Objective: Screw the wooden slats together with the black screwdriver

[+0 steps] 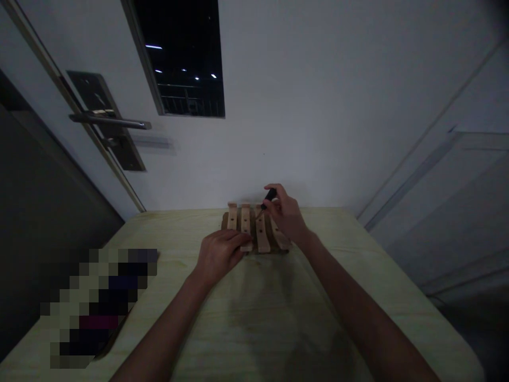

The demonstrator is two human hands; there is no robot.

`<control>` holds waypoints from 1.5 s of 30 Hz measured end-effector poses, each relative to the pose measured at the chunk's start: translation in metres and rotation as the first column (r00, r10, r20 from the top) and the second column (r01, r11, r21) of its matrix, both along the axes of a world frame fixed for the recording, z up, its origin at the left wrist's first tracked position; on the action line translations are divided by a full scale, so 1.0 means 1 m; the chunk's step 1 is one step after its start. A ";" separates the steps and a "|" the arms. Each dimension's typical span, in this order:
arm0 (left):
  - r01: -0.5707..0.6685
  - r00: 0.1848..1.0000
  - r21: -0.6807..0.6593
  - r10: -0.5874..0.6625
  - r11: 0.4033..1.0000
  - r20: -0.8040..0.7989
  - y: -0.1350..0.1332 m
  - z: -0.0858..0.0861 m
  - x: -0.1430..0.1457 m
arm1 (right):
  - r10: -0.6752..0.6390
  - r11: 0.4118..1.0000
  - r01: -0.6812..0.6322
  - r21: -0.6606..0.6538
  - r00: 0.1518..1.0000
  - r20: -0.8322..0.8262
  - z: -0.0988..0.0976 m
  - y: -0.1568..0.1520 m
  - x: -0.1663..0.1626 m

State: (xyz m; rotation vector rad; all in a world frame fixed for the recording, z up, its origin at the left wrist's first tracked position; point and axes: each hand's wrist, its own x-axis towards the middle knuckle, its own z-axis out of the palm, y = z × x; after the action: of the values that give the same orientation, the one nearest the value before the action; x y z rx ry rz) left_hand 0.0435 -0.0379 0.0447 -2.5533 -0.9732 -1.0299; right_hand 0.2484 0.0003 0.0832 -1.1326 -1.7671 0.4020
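Your forearms (342, 281) cross a wood-grained table (175, 228), white door (318, 106) far.
Right hand (287, 216) pinches black-handled tool (270, 194); left hand (220, 254), half-open, touches curved wooden slats (262, 241).

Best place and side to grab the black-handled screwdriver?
Its black handle, from the right, where the right grip holds it. The handle is thicker than the thin shaft and leans up and right. The shaft slants down-left toward the wooden slats, so coming in from there would likely be more cramped.
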 end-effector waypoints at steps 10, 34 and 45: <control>-0.022 1.000 -0.014 0.022 1.000 0.007 0.001 -0.003 -0.002 | -0.063 0.998 0.059 0.029 0.989 0.131 -0.002 -0.002 0.004; -0.063 0.998 -0.110 0.063 0.992 -0.004 0.002 -0.008 -0.001 | 0.073 0.994 -0.059 -0.096 0.985 0.153 0.014 -0.005 0.005; -0.073 0.997 -0.085 0.071 0.994 -0.030 0.001 -0.002 0.000 | 0.129 0.990 -0.108 -0.095 0.960 0.248 0.024 -0.002 0.005</control>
State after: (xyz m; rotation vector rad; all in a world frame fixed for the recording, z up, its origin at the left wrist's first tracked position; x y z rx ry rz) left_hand 0.0432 -0.0369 0.0427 -2.5723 -1.1167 -0.9518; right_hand 0.2536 -0.0013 0.1068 -1.1795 -2.0661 0.4176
